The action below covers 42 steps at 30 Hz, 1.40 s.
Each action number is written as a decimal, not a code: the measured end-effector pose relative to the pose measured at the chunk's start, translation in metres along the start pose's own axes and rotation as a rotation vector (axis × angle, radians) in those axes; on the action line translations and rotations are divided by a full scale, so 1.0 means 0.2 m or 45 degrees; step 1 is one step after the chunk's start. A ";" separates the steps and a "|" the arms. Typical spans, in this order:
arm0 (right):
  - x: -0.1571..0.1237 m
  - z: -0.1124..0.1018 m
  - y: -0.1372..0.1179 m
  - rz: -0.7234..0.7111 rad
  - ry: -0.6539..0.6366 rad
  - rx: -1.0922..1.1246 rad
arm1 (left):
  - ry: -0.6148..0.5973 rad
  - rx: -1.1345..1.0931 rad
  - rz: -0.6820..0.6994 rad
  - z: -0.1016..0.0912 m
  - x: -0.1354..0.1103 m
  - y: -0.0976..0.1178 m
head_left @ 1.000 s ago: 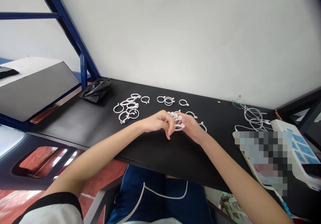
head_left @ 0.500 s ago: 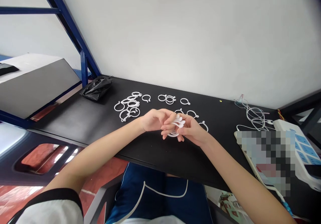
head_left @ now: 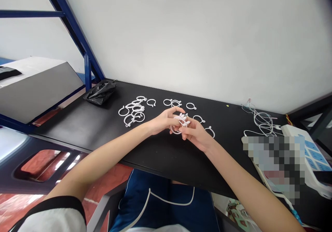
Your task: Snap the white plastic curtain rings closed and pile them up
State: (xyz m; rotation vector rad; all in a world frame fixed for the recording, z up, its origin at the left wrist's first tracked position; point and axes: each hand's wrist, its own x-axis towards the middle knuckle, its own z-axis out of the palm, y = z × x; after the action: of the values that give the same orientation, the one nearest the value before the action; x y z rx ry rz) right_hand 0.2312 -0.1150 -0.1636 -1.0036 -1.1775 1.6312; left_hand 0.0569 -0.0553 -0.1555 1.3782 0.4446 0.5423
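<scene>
Several white curtain rings (head_left: 175, 132) are bunched between my two hands, above the black desktop. My left hand (head_left: 164, 121) is closed around the left side of the bunch, its index finger stretched over the top. My right hand (head_left: 197, 134) pinches the small knobbed ends of the rings between thumb and fingers. Parts of the bunch are hidden behind my fingers. Close by my right hand, one loose ring (head_left: 210, 132) and another ring (head_left: 198, 118) lie on the desk.
A cluster of white rings (head_left: 139, 116) lies left of my hands, with more rings (head_left: 176, 103) behind them. A black plastic bag (head_left: 101, 92) sits at the back left. On the right are tangled white cables (head_left: 263, 123), a blurred-out flat device (head_left: 275, 166) and a white power strip (head_left: 301, 138).
My left index finger has lifted and stretched out over the bunch. The held rings have turned and spread. A ring visible behind my hands before is no longer seen lying there.
</scene>
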 end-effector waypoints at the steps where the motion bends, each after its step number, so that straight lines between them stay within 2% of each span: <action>1: 0.00 0.01 0.00 -0.015 0.047 -0.011 | 0.030 0.091 0.024 0.00 0.00 0.00; 4: -0.01 0.02 0.00 -0.086 0.206 -0.036 | 0.129 0.389 0.152 0.00 0.01 -0.01; 7: 0.00 0.05 0.03 -0.129 0.289 -0.068 | 0.228 0.715 0.280 -0.01 0.00 -0.03; 11: -0.01 0.11 0.06 -0.130 0.285 -0.120 | 0.232 1.030 0.317 -0.03 0.01 -0.07; 15: -0.02 0.13 0.06 -0.115 0.207 -0.173 | 0.143 1.136 0.321 -0.04 0.02 -0.09; 19: -0.02 0.13 0.07 -0.121 0.138 -0.219 | 0.000 1.149 0.298 -0.05 0.02 -0.07; 24: -0.01 0.13 0.09 -0.153 0.077 -0.249 | -0.048 1.126 0.262 -0.10 0.02 -0.03; 33: -0.06 0.18 0.11 -0.284 0.014 -0.264 | -0.368 0.723 0.181 -0.13 0.04 -0.03; 37: -0.08 0.17 0.11 -0.358 -0.009 -0.357 | -0.411 0.611 0.140 -0.14 0.03 -0.03; 42: -0.08 0.15 0.10 -0.443 -0.026 -0.466 | -0.382 0.532 0.051 -0.15 0.02 -0.03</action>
State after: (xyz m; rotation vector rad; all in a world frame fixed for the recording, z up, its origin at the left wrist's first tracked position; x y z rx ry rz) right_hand 0.2034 -0.1416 -0.1732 -0.9384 -1.6036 1.1792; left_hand 0.0432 -0.0309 -0.1664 1.8403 0.2945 0.2727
